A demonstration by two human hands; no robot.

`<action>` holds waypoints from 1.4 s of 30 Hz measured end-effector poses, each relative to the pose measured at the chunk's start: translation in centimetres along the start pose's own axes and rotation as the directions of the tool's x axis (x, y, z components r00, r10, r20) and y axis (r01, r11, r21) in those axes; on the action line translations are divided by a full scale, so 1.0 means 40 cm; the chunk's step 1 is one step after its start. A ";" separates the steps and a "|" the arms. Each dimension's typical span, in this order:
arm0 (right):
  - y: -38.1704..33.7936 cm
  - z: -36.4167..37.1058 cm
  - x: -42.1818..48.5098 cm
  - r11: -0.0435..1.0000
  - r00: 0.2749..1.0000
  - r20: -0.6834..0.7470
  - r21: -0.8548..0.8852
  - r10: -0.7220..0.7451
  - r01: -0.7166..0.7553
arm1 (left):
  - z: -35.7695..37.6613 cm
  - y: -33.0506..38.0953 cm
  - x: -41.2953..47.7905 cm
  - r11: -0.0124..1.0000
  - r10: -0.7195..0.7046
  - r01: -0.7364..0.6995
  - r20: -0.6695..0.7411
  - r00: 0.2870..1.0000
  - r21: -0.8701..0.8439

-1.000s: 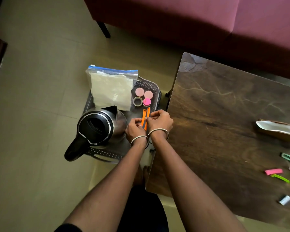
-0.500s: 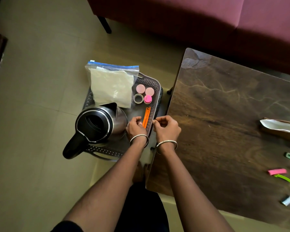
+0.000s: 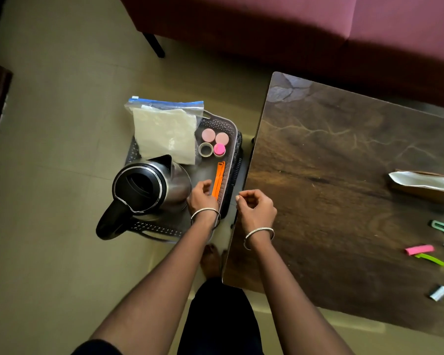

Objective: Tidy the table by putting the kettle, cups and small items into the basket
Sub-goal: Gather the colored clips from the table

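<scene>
The kettle (image 3: pixel 149 190) is stood in the near left corner of the basket (image 3: pixel 227 125), which is set on the floor, and its handle is carried out past the rim. It could be tipped if it is nudged by the left hand (image 3: pixel 201 198), which is held just beside it with fingers loosely curled and nothing gripped. The orange clip (image 3: pixel 218 181) is laid along the basket's right wall and could be knocked by the same hand. The right hand (image 3: pixel 254 208) is held over the tabletop (image 3: pixel 331 188) edge, fingers curled in, nothing seen in them. The pink clip (image 3: pixel 419 249), the green clip (image 3: pixel 431 260) and the silver piece (image 3: pixel 438 293) are left far to the right, well apart from the basket. They could be dropped into the gap between tabletop and basket if too many are carried at once.

A second ago the orange clip was gripped by both hands together. Now it is released, the hands are parted, and the right one is drawn back.
</scene>
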State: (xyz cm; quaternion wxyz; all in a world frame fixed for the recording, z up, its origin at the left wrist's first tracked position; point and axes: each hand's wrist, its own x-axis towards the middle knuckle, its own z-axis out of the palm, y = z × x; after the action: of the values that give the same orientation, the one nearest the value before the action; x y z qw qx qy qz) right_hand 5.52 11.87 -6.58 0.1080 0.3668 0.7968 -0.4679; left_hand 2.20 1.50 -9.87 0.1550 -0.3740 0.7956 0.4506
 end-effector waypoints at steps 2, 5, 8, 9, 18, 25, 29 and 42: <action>0.006 -0.021 -0.011 1.000 1.000 -0.010 0.014 0.028 -0.028 | -0.012 0.006 -0.030 0.999 -0.017 0.016 -0.040 0.999 -0.040; 0.015 -0.061 -0.032 0.996 0.997 -0.008 0.043 0.075 -0.075 | -0.032 0.002 -0.085 0.998 -0.003 -0.001 -0.061 0.998 -0.070; 0.019 -0.109 -0.064 0.992 0.994 -0.007 0.066 0.112 -0.111 | -0.047 0.007 -0.154 0.997 0.007 -0.008 -0.003 1.000 -0.083; 0.020 -0.122 -0.073 0.989 0.992 -0.013 0.071 0.129 -0.127 | -0.047 0.011 -0.175 0.993 -0.006 0.010 0.030 1.000 -0.119; 0.079 -0.293 -0.163 0.974 0.983 -0.077 0.166 0.168 -0.154 | 0.018 0.036 -0.370 0.989 0.005 0.026 0.204 0.979 -0.148; 0.198 -0.458 -0.174 0.956 0.971 -0.128 0.243 0.200 -0.165 | 0.140 0.041 -0.527 0.995 0.044 -0.015 0.286 0.957 -0.102; 0.277 -0.558 -0.169 0.948 0.972 -0.110 0.266 0.209 -0.174 | 0.215 0.024 -0.622 0.994 0.016 0.014 0.272 0.962 -0.109; 0.603 -1.068 -0.095 0.957 0.954 -0.191 0.220 0.232 -0.189 | 0.570 -0.003 -1.000 0.978 -0.074 0.133 0.325 0.943 -0.162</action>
State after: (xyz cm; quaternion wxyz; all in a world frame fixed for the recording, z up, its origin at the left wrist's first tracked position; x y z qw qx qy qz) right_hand 32.08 52.36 2.33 0.0336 0.5072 0.7091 -0.4886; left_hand 27.11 38.67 0.97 0.2695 -0.3509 0.6950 0.5667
